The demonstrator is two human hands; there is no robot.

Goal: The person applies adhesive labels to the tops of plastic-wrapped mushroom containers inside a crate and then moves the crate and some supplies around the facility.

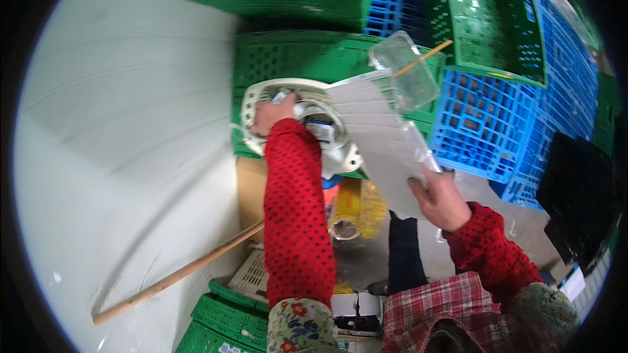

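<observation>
My left hand reaches into a white plastic basket with a holed rim. A small white-and-blue item lies at its fingers; blur hides whether they grip it. Beside this hand in the basket are a roll of clear tape and a white-and-blue printed item seen inside the ring. My right hand holds a long white sheet by its lower right edge, thumb on top. The sheet's upper end covers part of the basket's right side and reaches a clear plastic tub.
Green crates bear the basket and tub. A thin wooden stick crosses the tub. Blue crates stand at right, with a green crate above. A wooden pole leans by the pale wall. Below is a yellow roll.
</observation>
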